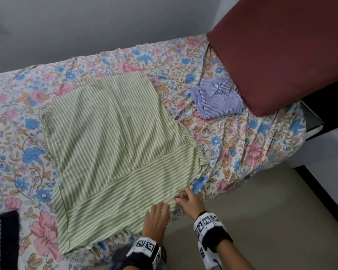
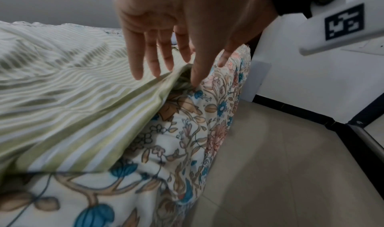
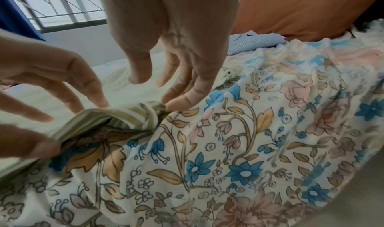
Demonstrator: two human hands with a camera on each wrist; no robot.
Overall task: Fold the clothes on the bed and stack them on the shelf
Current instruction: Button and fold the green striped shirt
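Hands first: both sit at the near right corner of the green striped garment [image 1: 113, 137], right at the bed edge. Left hand [image 1: 157, 221] is flat, fingers straight and spread, pressing the hem. Right hand [image 1: 190, 201] is just beside it to the right; its fingertips [image 3: 176, 103] meet the bunched corner, looks like a light pinch, though the grip isn't fully visible. Right hand is the nearer one to that corner. Garment lies spread flat, long axis running away from the hands toward the wall, so the next fold likely carries this corner up and away or across to the left. Floral bedsheet [image 1: 242, 152] underneath is soft and wrinkled, may drag. Farther right: folded blue striped shirt [image 1: 218, 98], touching the maroon pillow [image 1: 281, 55]. Dark checked cloth [image 1: 2, 240] at near left. Grey wall [image 1: 86, 26] behind. Shelf not in view.
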